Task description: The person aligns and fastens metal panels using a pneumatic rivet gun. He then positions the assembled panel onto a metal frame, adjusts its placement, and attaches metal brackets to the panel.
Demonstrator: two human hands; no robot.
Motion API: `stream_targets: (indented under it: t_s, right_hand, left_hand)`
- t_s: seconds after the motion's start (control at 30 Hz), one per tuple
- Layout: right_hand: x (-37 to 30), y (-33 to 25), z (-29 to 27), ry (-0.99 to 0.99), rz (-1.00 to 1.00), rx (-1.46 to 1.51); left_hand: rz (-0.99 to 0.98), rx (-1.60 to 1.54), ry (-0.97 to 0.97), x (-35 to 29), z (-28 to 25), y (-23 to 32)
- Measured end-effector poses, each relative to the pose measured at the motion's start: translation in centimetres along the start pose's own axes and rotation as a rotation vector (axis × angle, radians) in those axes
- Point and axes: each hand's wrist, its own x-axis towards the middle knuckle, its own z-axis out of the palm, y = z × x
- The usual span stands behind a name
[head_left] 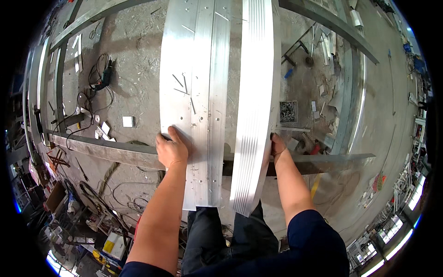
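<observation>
A: What do we have in front of us?

B: Two long metal pieces, side by side with a gap between them, running from the top edge to the lower middle of the frame. Ours on the left is a broad panel (203, 92); the other, just right of centre, is a ribbed profile (256, 92).

A: Is anything lying on them?

B: Several thin dark pins (193, 106) are scattered across the panel, and we see small holes in its face.

A: And our hands?

B: Our left hand (172, 148) grips the panel's left edge, thumb on the face. Our right hand (278, 145) touches the profile's right edge; its fingers are partly hidden, so we can't tell how far they close.

A: What's beneath?

B: A steel beam (110, 148) crosses under both pieces, and our dark trousers (205, 235) show at bottom centre.

A: Farther out?

B: On the floor (134, 78), a drill (106, 76) with a tangled cable lies at upper left, and a white block (128, 121) sits below it. Right of centre, near our right hand, a tray (289, 122) holds small metal parts.
</observation>
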Motion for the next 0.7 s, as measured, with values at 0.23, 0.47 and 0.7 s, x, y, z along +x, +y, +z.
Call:
stream_targets:
  t_s: [0.23, 0.47, 0.7]
  right_hand:
    - [-2.0, -1.5, 3.4, 0.020, 0.019, -0.096]
    - [-1.3, -1.0, 5.5, -0.202, -0.185, -0.097]
    - [-2.3, -0.1, 10.1, -0.154, -0.297, -0.186]
  left_hand:
    - [-0.015, -0.008, -0.007, 0.1, -0.1, -0.3]
    - [-0.019, 0.006, -0.021, -0.3, -0.6, 0.2]
    - [-0.041, 0.029, -0.069, -0.1, -0.8, 0.5]
